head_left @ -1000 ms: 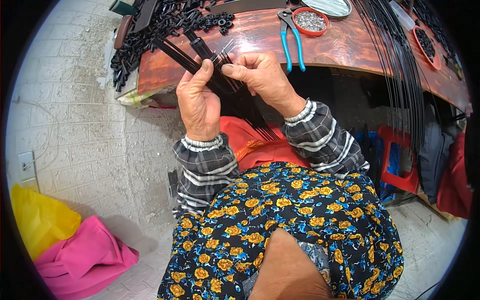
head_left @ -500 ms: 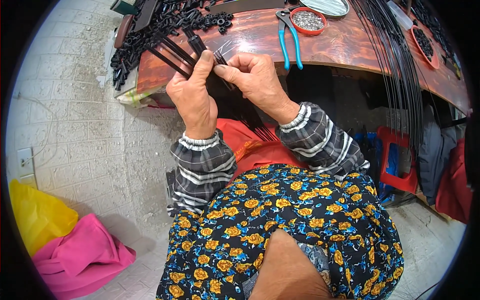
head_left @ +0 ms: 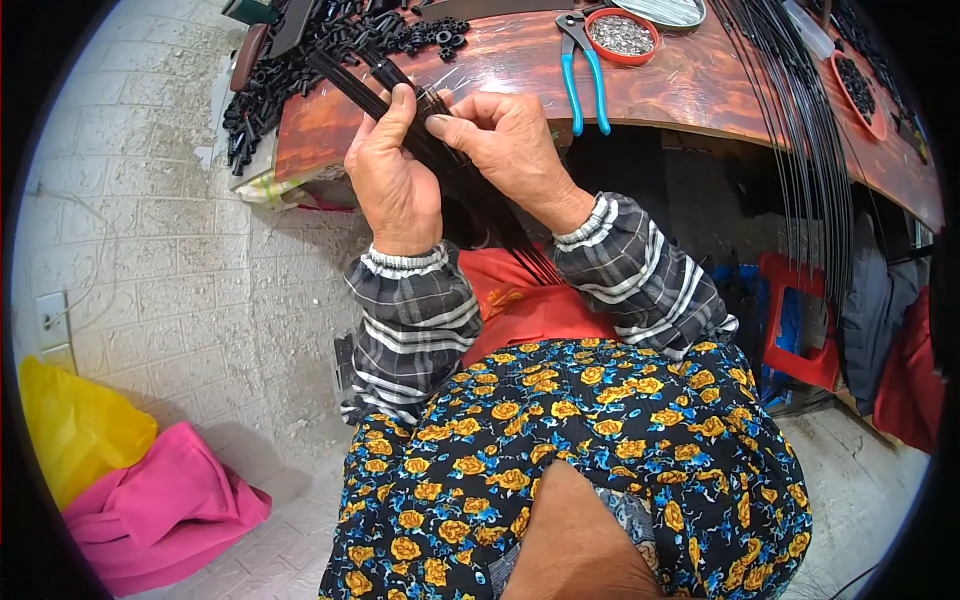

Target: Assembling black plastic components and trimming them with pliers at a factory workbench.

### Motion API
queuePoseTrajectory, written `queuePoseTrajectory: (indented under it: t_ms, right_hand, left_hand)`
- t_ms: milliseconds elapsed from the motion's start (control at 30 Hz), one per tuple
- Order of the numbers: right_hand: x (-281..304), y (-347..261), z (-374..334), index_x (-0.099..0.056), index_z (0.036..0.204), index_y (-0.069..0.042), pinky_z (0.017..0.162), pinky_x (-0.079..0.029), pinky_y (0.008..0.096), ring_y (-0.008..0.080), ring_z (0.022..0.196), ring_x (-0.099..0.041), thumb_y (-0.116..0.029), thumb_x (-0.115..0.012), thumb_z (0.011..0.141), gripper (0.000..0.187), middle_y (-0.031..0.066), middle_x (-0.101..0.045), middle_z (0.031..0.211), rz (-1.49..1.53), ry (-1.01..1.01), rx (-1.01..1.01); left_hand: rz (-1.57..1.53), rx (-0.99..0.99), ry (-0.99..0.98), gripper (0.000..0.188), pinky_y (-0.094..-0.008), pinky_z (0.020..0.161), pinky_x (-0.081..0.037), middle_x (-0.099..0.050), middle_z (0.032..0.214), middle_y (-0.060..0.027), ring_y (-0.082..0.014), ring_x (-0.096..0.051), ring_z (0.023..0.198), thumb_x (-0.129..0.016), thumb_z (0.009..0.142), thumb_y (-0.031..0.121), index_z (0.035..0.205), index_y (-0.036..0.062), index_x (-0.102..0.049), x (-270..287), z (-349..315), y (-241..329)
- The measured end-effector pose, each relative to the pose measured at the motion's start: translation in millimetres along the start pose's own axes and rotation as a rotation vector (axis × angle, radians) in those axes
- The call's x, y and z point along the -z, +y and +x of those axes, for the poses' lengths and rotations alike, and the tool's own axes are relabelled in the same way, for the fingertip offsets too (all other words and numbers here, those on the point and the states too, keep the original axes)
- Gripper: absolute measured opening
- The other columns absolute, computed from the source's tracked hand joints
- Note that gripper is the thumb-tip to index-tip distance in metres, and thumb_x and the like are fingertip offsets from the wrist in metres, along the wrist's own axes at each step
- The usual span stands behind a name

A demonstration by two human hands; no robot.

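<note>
My left hand (head_left: 398, 195) is wrapped round a bundle of thin black rods (head_left: 492, 215) just above my lap. Some rod ends stick out past its thumb toward the table, with a thicker black tubular piece (head_left: 384, 70) among them. The other ends run down to a red cloth (head_left: 510, 318) on my lap. Thumb and fingers of my right hand (head_left: 520, 160) are pinched at the bundle's upper part, close beside the left thumb. Exactly what that pinch holds is too small and partly hidden to tell.
Beyond my hands the wooden table (head_left: 500, 75) bears a heap of black plastic parts (head_left: 270, 90), blue-handled pliers (head_left: 584, 80) and a red dish of small metal pieces (head_left: 622, 38). More long black rods (head_left: 800, 150) hang over its edge at right, near a red stool (head_left: 800, 340).
The rods sticking out past my left hand were fanned apart and now lie closer together. Both hands have shifted slightly, the left one to the right.
</note>
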State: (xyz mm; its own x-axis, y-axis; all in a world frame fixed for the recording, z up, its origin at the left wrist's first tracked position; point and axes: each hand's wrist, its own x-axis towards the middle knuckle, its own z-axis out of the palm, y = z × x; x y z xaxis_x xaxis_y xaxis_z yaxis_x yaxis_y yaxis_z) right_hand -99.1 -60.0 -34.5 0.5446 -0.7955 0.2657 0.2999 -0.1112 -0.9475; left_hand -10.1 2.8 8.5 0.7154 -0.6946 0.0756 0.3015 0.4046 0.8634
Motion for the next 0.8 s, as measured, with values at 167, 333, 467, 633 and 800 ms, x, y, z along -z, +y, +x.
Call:
queuePoseTrajectory:
  t_ms: [167,333,467,633,800]
  right_hand:
    - [0,-6,-2,-0.068,0.077,0.002,0.049,-0.038,0.0204,0.0023,0.057,-0.05,-0.013,-0.07,0.083,0.016,-0.0026,-0.06,0.063,-0.031,0.024,-0.011]
    - [3,-10,-5,-0.068,0.077,0.002,0.048,-0.038,0.0203,0.0022,0.057,-0.049,-0.013,-0.07,0.083,0.017,-0.0025,-0.059,0.061,-0.048,0.031,0.0]
    - [0,-6,-4,-0.067,0.076,0.002,0.047,-0.037,0.0204,0.0021,0.056,-0.049,-0.015,-0.071,0.083,0.019,-0.0026,-0.058,0.06,-0.051,0.038,0.049]
    - [3,-11,-3,-0.066,0.075,0.0,0.047,-0.037,0.0204,0.0023,0.055,-0.048,-0.017,-0.072,0.083,0.02,-0.0028,-0.057,0.06,0.12,0.031,-0.046]
    - [4,-3,2,-0.066,0.071,-0.001,0.049,-0.037,0.0195,0.0016,0.058,-0.048,-0.016,-0.073,0.082,0.02,-0.0043,-0.055,0.061,0.07,-0.013,0.062]
  left_hand:
    - [-0.037,0.063,-0.016,0.016,-0.0273,0.078,-0.048,-0.063,0.09,-0.0039,-0.0149,-0.061,0.081,-0.064,0.088,0.009,0.101,-0.0013,-0.062,4,1,-2]
    - [0.005,-0.005,-0.027,0.016,-0.0253,0.078,-0.048,-0.064,0.091,-0.0041,-0.0136,-0.061,0.082,-0.065,0.088,0.009,0.1,-0.0019,-0.063,4,-2,-5]
    - [0.15,-0.11,-0.03,0.014,-0.0256,0.075,-0.049,-0.065,0.087,-0.0058,-0.0145,-0.062,0.078,-0.065,0.088,0.007,0.098,-0.0027,-0.063,-3,-9,-5]
    - [0.079,-0.062,-0.013,0.013,-0.0278,0.073,-0.051,-0.065,0.085,-0.0071,-0.0175,-0.064,0.076,-0.065,0.088,0.006,0.096,-0.003,-0.063,-5,-2,-3]
    - [0.014,-0.053,-0.041,0.015,-0.029,0.073,-0.052,-0.064,0.086,-0.0075,-0.0201,-0.065,0.077,-0.065,0.088,0.006,0.099,-0.0031,-0.062,-1,-1,-3]
